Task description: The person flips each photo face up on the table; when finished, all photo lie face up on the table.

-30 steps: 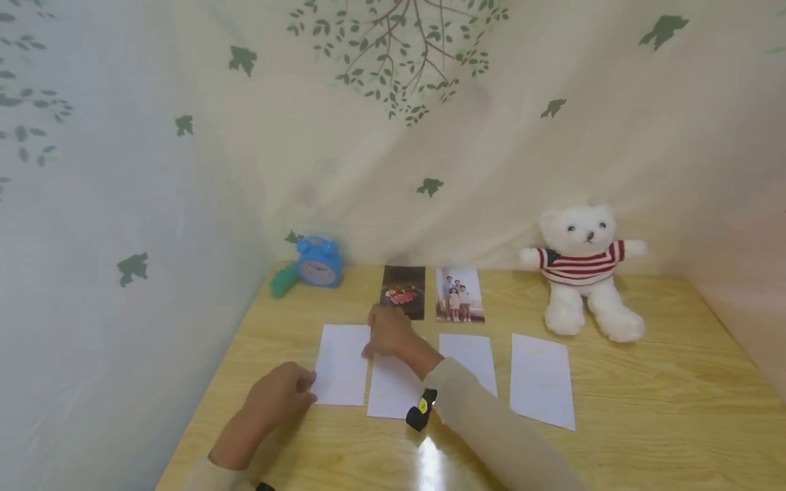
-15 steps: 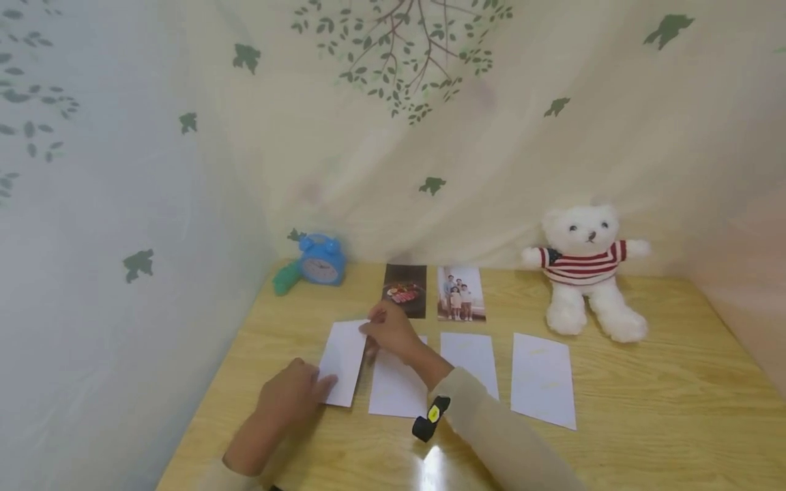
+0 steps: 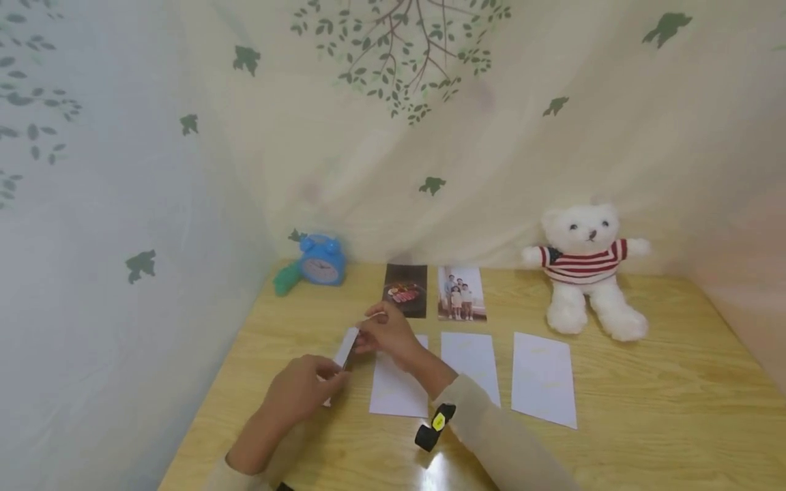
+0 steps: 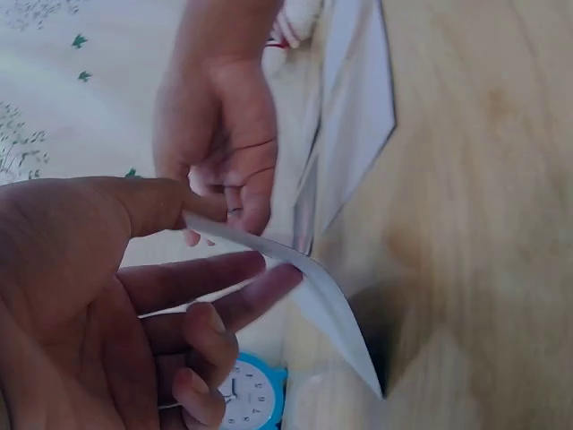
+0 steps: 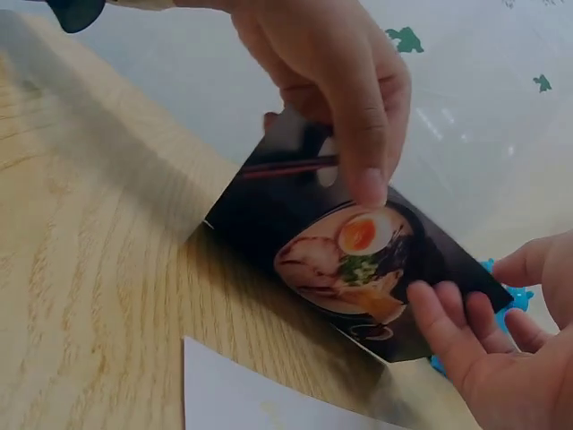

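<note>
**Card on edge between two hands**

At the far left, from where I stand, a blue clock (image 3: 322,260) sits at the back of the table (image 3: 663,382), a green thing (image 3: 286,279) close by it. Nearer, the left hand (image 3: 301,390) pinches one end of the card (image 5: 349,260), thumb on one side, fingertips on the other, the spare fingers loosely curled. The card is tipped up steeply, its printed bowl and egg facing right; I can't tell whether its lower edge is fully on the wood. The right hand (image 3: 389,335) pinches the far end, thumb on the picture.

The card looks bowed, so I'd worry about a crease if the hands press towards each other. If either pinch slackens, that end could drop skewed.

Farther right, three white sheets (image 3: 469,361) lie in a row, the right arm over the first two. A low sweep of the right sleeve (image 3: 491,423) could drag them crooked. Behind lie a food photo (image 3: 405,292), just beyond the right fingers and easily nudged, and a family photo (image 3: 462,294). Last sits a bear (image 3: 587,293), well apart.
</note>
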A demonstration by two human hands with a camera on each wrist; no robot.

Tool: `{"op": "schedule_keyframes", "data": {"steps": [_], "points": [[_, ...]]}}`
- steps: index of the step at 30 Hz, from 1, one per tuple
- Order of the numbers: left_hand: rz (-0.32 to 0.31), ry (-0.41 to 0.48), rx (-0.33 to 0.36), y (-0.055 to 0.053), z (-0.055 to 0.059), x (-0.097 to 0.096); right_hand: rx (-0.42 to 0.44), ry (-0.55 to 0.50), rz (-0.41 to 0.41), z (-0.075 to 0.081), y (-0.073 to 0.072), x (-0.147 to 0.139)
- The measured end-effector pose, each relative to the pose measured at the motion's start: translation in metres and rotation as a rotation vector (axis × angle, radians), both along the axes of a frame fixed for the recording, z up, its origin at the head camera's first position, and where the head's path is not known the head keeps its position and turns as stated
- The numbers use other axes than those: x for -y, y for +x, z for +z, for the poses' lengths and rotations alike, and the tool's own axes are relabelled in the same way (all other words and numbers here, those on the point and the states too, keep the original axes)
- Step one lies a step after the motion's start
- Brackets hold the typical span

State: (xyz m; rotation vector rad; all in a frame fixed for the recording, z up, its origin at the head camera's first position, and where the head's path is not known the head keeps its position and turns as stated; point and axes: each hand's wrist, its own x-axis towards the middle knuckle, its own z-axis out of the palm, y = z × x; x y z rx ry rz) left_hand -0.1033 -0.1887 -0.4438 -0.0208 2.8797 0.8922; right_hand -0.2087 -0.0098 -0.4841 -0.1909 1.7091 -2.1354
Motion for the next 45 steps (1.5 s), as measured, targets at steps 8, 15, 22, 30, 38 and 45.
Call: {"op": "schedule_keyframes", "data": {"steps": [8,15,22,30,38,45], "points": [[0.066,0.105,-0.001,-0.005,0.015,0.013,-0.185,0.228,0.045,-0.004,0.012,-0.002],[0.088,0.052,0.051,-0.004,-0.004,0.024,-0.320,0.467,0.161,-0.009,0.031,-0.001],[0.106,-0.082,0.085,-0.002,-0.023,0.037,-0.387,0.560,0.196,-0.010,0.036,-0.001],[0.123,-0.201,0.112,-0.003,-0.034,0.041,-0.336,0.482,0.236,-0.008,0.031,-0.006],[0.152,-0.337,0.129,-0.009,-0.029,0.038,-0.480,0.601,0.104,0.003,0.018,-0.039],[0.069,-0.299,0.028,-0.026,-0.007,0.008,-0.416,0.852,0.043,0.016,0.004,-0.078]]}}
